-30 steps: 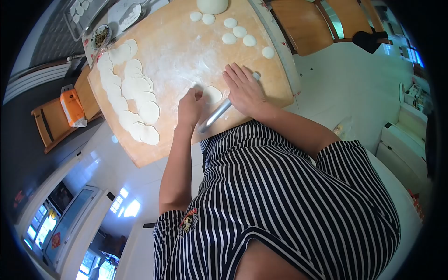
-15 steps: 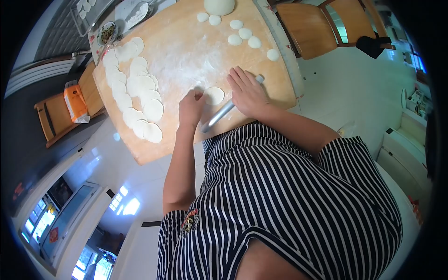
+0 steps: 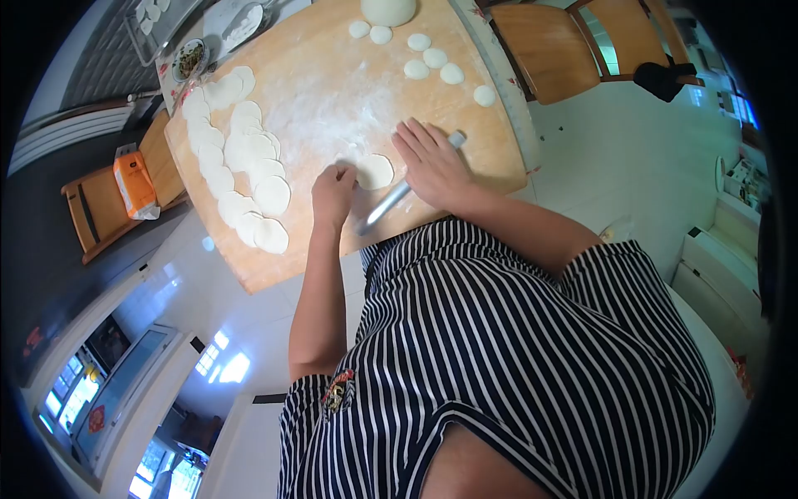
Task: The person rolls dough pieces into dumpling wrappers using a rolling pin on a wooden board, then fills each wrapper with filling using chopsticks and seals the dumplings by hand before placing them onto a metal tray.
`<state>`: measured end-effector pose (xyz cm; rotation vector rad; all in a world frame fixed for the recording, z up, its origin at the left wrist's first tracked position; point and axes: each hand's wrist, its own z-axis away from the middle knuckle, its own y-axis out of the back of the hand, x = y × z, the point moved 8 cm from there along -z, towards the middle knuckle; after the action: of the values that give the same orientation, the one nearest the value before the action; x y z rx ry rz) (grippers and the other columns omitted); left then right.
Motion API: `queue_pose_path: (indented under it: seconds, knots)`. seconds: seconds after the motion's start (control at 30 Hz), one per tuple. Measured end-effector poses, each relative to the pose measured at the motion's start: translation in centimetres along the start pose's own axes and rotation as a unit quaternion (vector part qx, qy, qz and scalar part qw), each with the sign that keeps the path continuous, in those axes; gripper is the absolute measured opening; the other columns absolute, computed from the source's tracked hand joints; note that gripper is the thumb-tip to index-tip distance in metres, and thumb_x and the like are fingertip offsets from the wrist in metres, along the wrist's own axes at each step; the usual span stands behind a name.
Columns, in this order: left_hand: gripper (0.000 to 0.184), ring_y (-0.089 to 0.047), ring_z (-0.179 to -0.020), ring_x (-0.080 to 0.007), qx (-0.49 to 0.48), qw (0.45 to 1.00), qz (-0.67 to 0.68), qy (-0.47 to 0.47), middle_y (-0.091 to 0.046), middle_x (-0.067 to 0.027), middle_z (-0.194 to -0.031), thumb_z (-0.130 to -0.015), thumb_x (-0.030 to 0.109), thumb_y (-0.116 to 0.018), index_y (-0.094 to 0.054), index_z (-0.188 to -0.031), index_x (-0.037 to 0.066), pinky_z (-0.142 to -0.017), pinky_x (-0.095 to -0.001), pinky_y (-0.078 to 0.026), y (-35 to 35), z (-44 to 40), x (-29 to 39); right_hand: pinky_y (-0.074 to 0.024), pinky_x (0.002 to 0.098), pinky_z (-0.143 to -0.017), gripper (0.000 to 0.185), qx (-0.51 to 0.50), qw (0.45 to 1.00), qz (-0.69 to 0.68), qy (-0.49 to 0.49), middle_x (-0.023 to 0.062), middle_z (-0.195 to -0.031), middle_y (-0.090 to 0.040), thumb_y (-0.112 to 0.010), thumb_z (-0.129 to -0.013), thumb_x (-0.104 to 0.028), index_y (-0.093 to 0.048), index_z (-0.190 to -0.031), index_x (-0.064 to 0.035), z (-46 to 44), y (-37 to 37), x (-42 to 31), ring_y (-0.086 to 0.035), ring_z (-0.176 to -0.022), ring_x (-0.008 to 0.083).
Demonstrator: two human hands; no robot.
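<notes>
A thin round dough wrapper [image 3: 376, 171] lies on the floured wooden board near its front edge. My left hand [image 3: 334, 195] is closed in a pinch on the wrapper's left edge. To the right, my right hand [image 3: 434, 166] lies flat with fingers stretched out, its palm on a metal rolling pin [image 3: 386, 208]. The pin slants across the board beside the wrapper; its lower end is blurred by motion. Overlapping rolled wrappers [image 3: 272, 195] form rows on the board's left side.
Small flattened dough pieces [image 3: 435, 58] and a large dough ball [image 3: 389, 10] sit at the far right of the wooden board [image 3: 316, 50]. Beyond its far left corner stand a bowl of filling [image 3: 190, 60] and a dish of flour [image 3: 243, 25]. Wooden chairs [image 3: 544, 50] flank the table.
Both hands have shifted slightly left. The rolling pin and the wrapper have moved a little left too, with the pin still under my right palm.
</notes>
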<state>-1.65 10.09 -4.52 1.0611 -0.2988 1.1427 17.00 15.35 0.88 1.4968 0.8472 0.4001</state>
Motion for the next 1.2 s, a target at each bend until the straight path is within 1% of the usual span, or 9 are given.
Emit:
queue_pose_path:
  seconds: [0.1, 0.3, 0.47, 0.53, 0.67, 0.9, 1.03, 1.1, 1.2]
  knots:
    - [0.027, -0.071, -0.08, -0.0304, -0.059, 0.993, 0.084, 0.053, -0.074, -0.0175, -0.092, -0.09, 0.024, -0.063, -0.072, -0.1, 0.0, -0.076, -0.0392, -0.054, -1.0, 0.8, -1.1, -0.0286, 0.0464, -0.115, 0.049, 0.01, 1.0, 0.012, 0.001, 0.015, -0.139, -0.057, -0.052, -0.087, -0.012, -0.054, -0.134, 0.0021, -0.7, -0.4, -0.3, -0.044, -0.136, 0.0316]
    - [0.035, -0.07, -0.082, -0.0337, 0.008, 0.973, -0.212, -0.087, -0.073, -0.0184, -0.087, -0.09, 0.033, -0.069, -0.07, -0.096, -0.002, -0.076, -0.0403, -0.053, -0.4, -1.7, 3.8, -0.0258, 0.0497, -0.117, 0.053, 0.049, 0.997, -0.003, -0.053, 0.0142, -0.149, -0.048, -0.053, -0.09, -0.014, -0.05, -0.141, -0.0031, -8.0, -1.4, -0.9, -0.038, -0.141, 0.0311]
    - [0.033, -0.07, -0.081, -0.0316, 0.052, 0.979, -0.165, -0.111, -0.074, -0.0183, -0.091, -0.09, 0.029, -0.071, -0.07, -0.1, -0.002, -0.075, -0.0386, -0.053, 0.5, -0.1, 0.9, -0.0248, 0.0497, -0.117, 0.054, 0.022, 0.999, -0.025, -0.032, 0.0127, -0.149, -0.048, -0.056, -0.09, -0.016, -0.05, -0.142, -0.0041, -1.1, -1.2, -0.7, -0.037, -0.142, 0.031]
    - [0.033, -0.071, -0.08, -0.0244, 0.028, 0.999, -0.015, -0.01, -0.074, -0.015, -0.09, -0.089, 0.027, -0.071, -0.071, -0.102, -0.003, -0.074, -0.035, -0.053, 0.7, 0.5, -1.2, -0.0246, 0.0494, -0.117, 0.055, -0.047, 0.998, -0.046, -0.003, 0.0129, -0.149, -0.048, -0.056, -0.089, -0.017, -0.05, -0.143, -0.0048, 1.2, -1.6, -1.0, -0.036, -0.143, 0.0307]
    - [0.031, -0.07, -0.086, -0.0295, -0.026, 0.999, 0.013, 0.04, -0.073, -0.0181, -0.096, -0.087, 0.029, -0.071, -0.073, -0.096, -0.001, -0.077, -0.0382, -0.053, 0.7, 1.6, 1.6, -0.0263, 0.0483, -0.117, 0.055, 0.022, 1.0, -0.013, 0.016, 0.0137, -0.146, -0.05, -0.055, -0.089, -0.014, -0.049, -0.143, -0.0048, -3.2, -1.2, -1.9, -0.04, -0.14, 0.0296]
    - [0.031, -0.069, -0.083, -0.032, 0.082, 0.973, -0.189, -0.103, -0.071, -0.0188, -0.088, -0.087, 0.028, -0.072, -0.07, -0.096, -0.002, -0.078, -0.0395, -0.053, 1.1, -0.8, 1.9, -0.0256, 0.0506, -0.118, 0.056, 0.068, 0.989, -0.06, -0.117, 0.0119, -0.15, -0.048, -0.054, -0.09, -0.013, -0.048, -0.145, -0.0062, -7.4, -2.2, -0.2, -0.037, -0.144, 0.0298]
    - [0.029, -0.069, -0.081, -0.0309, 0.104, 0.99, -0.097, -0.015, -0.072, -0.019, -0.09, -0.088, 0.026, -0.071, -0.07, -0.096, -0.001, -0.077, -0.0389, -0.054, 2.3, 1.5, -1.1, -0.0279, 0.0516, -0.115, 0.056, 0.013, 1.0, 0.0, -0.009, 0.0134, -0.144, -0.051, -0.056, -0.086, -0.016, -0.051, -0.141, -0.0041, 0.0, -1.8, -1.4, -0.041, -0.138, 0.031]
    - [0.028, -0.07, -0.079, -0.0295, -0.043, 0.996, 0.061, 0.043, -0.073, -0.019, -0.09, -0.088, 0.026, -0.07, -0.071, -0.096, -0.001, -0.075, -0.0382, -0.054, 0.2, 1.8, -3.7, -0.0281, 0.0517, -0.115, 0.055, -0.005, 1.0, -0.029, 0.004, 0.0132, -0.143, -0.052, -0.056, -0.086, -0.015, -0.051, -0.14, -0.0042, 0.1, -2.0, -1.6, -0.042, -0.138, 0.0312]
    - [0.032, -0.07, -0.078, -0.0289, 0.0, 0.998, -0.056, 0.019, -0.073, -0.0178, -0.087, -0.087, 0.03, -0.072, -0.071, -0.094, -0.001, -0.074, -0.0378, -0.053, 1.3, 1.5, -0.2, -0.0277, 0.0522, -0.116, 0.053, 0.032, 0.999, -0.007, 0.029, 0.0131, -0.142, -0.052, -0.055, -0.087, -0.014, -0.051, -0.14, -0.0046, -4.5, -1.2, -2.8, -0.041, -0.138, 0.031]
